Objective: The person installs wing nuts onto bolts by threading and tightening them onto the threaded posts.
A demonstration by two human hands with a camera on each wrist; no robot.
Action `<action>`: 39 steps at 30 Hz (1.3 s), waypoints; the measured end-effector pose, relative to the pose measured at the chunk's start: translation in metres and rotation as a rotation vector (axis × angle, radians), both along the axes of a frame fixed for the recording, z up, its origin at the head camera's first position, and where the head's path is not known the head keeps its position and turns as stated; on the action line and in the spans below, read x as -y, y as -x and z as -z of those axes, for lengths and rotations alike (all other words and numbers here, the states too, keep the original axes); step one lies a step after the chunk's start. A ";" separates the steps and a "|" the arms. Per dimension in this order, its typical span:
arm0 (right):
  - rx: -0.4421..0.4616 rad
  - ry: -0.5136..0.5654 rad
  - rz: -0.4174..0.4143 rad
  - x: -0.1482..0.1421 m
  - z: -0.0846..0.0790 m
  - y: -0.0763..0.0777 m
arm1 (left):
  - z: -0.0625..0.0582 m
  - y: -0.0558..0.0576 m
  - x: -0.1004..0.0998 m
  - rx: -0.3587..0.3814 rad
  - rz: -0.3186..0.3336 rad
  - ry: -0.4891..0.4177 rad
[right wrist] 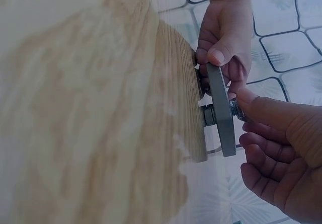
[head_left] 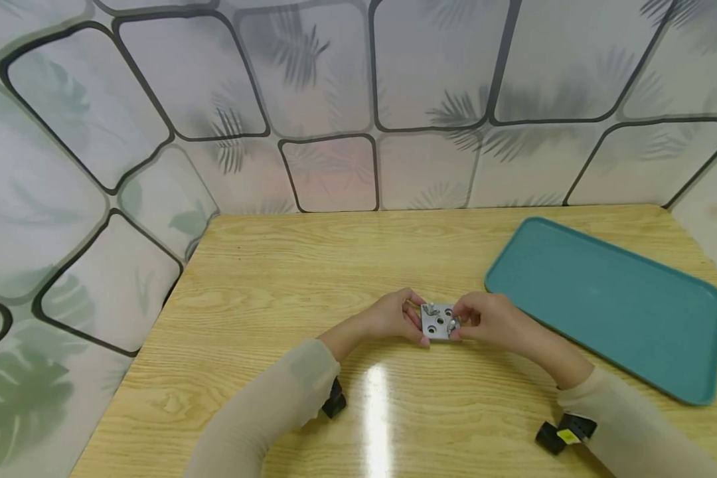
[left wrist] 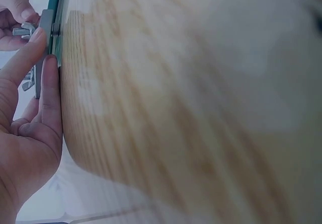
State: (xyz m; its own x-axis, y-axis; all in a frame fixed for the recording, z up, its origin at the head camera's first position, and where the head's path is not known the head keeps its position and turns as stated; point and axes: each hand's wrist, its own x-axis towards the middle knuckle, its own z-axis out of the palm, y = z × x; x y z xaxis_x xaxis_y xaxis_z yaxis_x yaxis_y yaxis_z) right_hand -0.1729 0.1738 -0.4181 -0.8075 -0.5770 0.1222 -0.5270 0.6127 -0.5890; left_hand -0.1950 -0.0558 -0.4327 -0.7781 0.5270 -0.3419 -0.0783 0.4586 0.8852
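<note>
A small grey metal plate [head_left: 439, 332] with several round holes is held just over the wooden table. My left hand [head_left: 388, 317] grips it by its left edge, thumb on the near side. Two bolts pass through the plate, each with a wing nut on top. One wing nut [head_left: 431, 309] sits near the far left corner. The other wing nut [head_left: 453, 324], at the right edge, is pinched between the thumb and fingers of my right hand [head_left: 491, 320]. Below the plate [right wrist: 223, 116], a bolt head [right wrist: 209, 115] shows in the right wrist view, close to the tabletop.
A teal tray [head_left: 603, 305] lies at an angle on the right of the wooden table [head_left: 275, 279], just beyond my right forearm. Patterned wall panels [head_left: 334, 73] rise behind the table and along its left. Black wrist devices [head_left: 334, 398] hang below both sleeves.
</note>
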 end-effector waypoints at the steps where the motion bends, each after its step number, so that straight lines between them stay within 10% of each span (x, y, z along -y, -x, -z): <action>1: 0.013 -0.004 0.007 0.001 0.000 0.000 | 0.000 0.000 0.000 -0.001 -0.001 -0.001; 39: 0.035 -0.018 0.022 0.002 0.000 0.001 | 0.001 0.000 0.000 0.006 -0.001 -0.018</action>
State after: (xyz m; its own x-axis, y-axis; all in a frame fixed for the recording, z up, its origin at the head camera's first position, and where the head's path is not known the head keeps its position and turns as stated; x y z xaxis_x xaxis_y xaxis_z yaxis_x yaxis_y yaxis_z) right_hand -0.1743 0.1722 -0.4182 -0.8238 -0.5607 0.0832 -0.4923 0.6350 -0.5954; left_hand -0.1951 -0.0558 -0.4333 -0.7767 0.5322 -0.3368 -0.0838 0.4425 0.8928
